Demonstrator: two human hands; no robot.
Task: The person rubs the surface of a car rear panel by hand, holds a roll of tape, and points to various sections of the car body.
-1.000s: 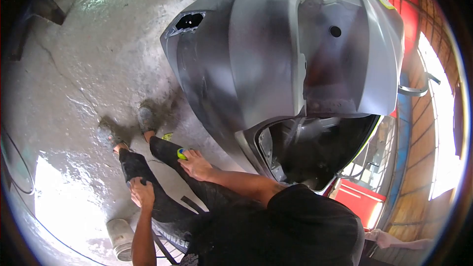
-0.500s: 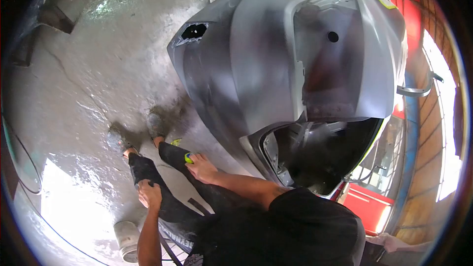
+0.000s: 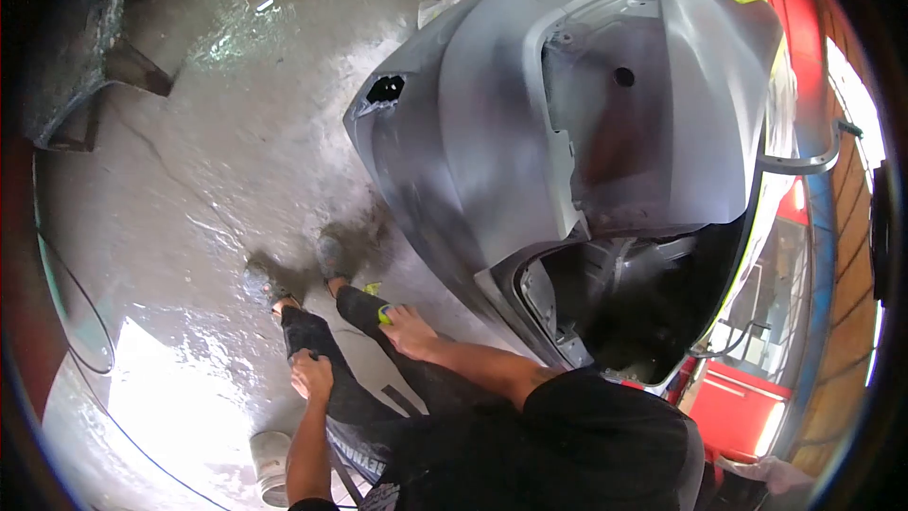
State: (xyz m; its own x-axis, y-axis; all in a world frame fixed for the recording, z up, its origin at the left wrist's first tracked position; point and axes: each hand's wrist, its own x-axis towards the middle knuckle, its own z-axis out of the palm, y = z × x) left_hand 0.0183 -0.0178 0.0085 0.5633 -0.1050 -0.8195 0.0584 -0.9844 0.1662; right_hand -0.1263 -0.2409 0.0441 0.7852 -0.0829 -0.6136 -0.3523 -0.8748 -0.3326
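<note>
My right hand (image 3: 409, 332) is closed around a small yellow-green and blue object (image 3: 385, 314) above my right leg. Over the other leg, my left hand (image 3: 310, 375) has its fingers curled around a small dark thing (image 3: 313, 356) that I cannot make out. A large grey car body shell (image 3: 492, 114) with patchy dark primer stands to the right of my legs, touched by neither hand. It has a ragged opening (image 3: 385, 90) at its left corner and a dark window opening (image 3: 643, 298) nearest me.
A whitish bucket (image 3: 270, 462) stands on the floor beside my left forearm. Hoses (image 3: 83, 308) run along the left edge. A dark metal stand (image 3: 113, 71) is at the upper left. A red cabinet (image 3: 733, 407) and a pale blurred shape (image 3: 776, 473) are at the lower right.
The view has shifted, so my legs, hands and the bucket appear farther right, and more of the metal stand shows. Both hands stay over my legs, with their grips unchanged.
</note>
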